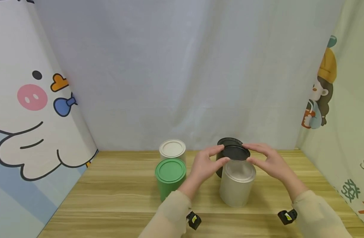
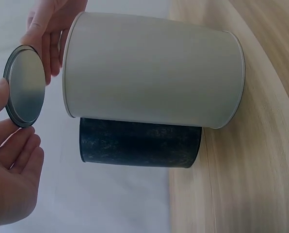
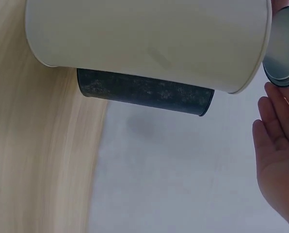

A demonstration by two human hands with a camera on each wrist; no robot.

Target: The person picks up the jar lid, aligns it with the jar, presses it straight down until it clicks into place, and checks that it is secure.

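Between my two hands is a round lid [image 1: 236,153], black on top and with a silvery underside in the wrist views. My left hand [image 1: 206,163] grips its left edge between thumb and fingers. On the opposite edge, my right hand [image 1: 269,161] pinches it the same way. Held above the table, the lid overlaps the back of an off-white can [image 1: 236,191] in the head view. That can stands upright below my hands. A black can [image 2: 139,143] stands just behind it, partly hidden by the lid and my left hand.
To the left stand a green can [image 1: 171,175] with a green lid and, behind it, a white can [image 1: 172,148] with a white lid. The wooden table [image 1: 119,188] ends at a grey-white cloth backdrop [image 1: 134,82]. Printed curtains [image 1: 15,138] hang at both sides.
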